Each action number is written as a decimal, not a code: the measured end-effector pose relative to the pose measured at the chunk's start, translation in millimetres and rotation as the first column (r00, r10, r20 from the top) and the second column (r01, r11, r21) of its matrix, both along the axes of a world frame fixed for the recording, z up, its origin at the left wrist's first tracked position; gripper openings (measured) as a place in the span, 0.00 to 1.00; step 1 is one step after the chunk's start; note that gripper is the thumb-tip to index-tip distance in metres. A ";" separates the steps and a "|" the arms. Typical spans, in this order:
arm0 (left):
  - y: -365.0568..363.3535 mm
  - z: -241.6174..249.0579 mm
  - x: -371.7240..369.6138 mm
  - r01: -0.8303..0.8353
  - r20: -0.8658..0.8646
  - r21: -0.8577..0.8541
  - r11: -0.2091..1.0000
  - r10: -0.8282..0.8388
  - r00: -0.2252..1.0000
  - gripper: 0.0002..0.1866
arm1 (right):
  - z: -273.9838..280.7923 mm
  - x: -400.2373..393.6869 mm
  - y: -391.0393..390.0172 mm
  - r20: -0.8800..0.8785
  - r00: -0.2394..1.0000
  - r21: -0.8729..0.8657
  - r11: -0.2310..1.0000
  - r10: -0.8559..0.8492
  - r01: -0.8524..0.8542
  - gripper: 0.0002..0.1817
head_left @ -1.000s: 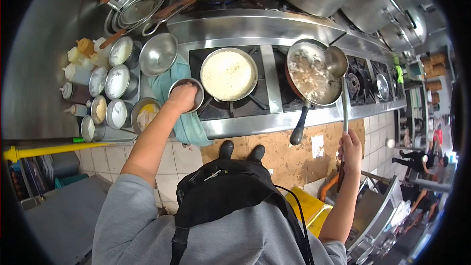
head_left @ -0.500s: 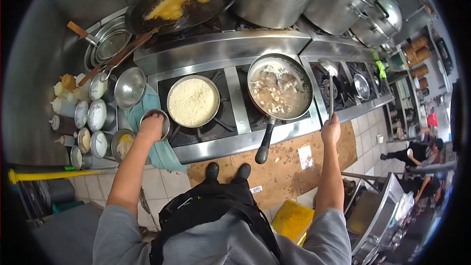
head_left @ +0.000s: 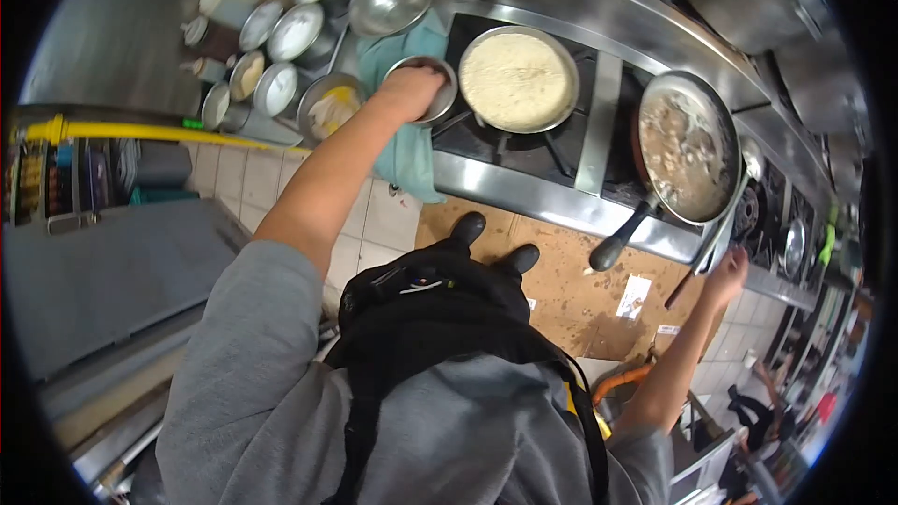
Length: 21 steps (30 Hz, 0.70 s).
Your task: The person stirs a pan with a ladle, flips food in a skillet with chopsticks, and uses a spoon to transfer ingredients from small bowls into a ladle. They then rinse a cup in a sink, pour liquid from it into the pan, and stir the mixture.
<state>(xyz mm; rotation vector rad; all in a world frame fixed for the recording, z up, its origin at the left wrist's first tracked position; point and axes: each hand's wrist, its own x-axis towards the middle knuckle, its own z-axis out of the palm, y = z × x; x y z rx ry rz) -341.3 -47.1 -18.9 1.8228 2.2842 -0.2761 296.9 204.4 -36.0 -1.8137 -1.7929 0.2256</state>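
My left hand (head_left: 412,93) reaches down into a small metal bowl (head_left: 446,110); its fingers and whatever they touch are hidden inside. Right of that bowl, a round pan (head_left: 572,105) full of pale yellow, grainy food (head_left: 516,81) sits on a burner. Farther right stands a frying pan (head_left: 613,248) with a black handle and pieces in a brownish, bubbling sauce (head_left: 681,154). A long ladle (head_left: 728,215) leans across the stove's front edge beside that pan. Just right of the ladle's handle is my right hand (head_left: 729,273), apart from it, fingers loosely bent and nothing in them.
A teal cloth (head_left: 407,164) hangs over the stove edge under the small bowl. Metal bowl (head_left: 393,2), tubs of white powder (head_left: 296,33) and squeeze bottles stand at the left. A yellow pipe (head_left: 122,134) runs along there. Cardboard (head_left: 580,271) covers the floor.
My right hand has let go of the ladle, which now leans on the stove edge. The view has turned and shifted left. My left hand remains in the small bowl.
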 end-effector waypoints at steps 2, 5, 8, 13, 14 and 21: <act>-1.6 6.3 4.8 -0.019 0.002 0.016 1.000 0.019 1.000 0.15 | 70.8 -55.7 -60.6 -0.337 0.937 -0.008 0.994 0.097 -0.106 0.18; -1.8 1.4 0.5 -0.033 0.050 0.019 0.999 0.032 0.998 0.19 | 158.0 -185.3 -178.9 -0.462 0.805 -0.378 0.739 0.372 -0.558 0.18; -4.0 -3.2 2.2 -0.044 0.043 0.023 0.999 0.043 0.998 0.17 | 140.5 -282.3 -227.6 -0.565 0.439 -0.542 0.088 0.698 -0.836 0.25; -1.4 -5.8 0.6 -0.042 0.021 0.044 0.998 0.041 0.999 0.15 | 42.6 -329.3 -254.5 -0.547 0.212 -0.696 -0.300 0.810 -0.652 0.32; -2.5 -6.8 1.2 -0.028 0.012 0.050 0.998 0.027 1.000 0.15 | 34.2 -332.3 -253.1 -0.547 0.209 -0.699 -0.305 0.811 -0.646 0.32; -4.1 -13.4 0.8 -0.049 0.032 0.049 0.998 0.048 0.998 0.15 | 5.5 -332.7 -256.6 -0.583 0.549 -0.806 -0.508 0.599 -0.302 0.36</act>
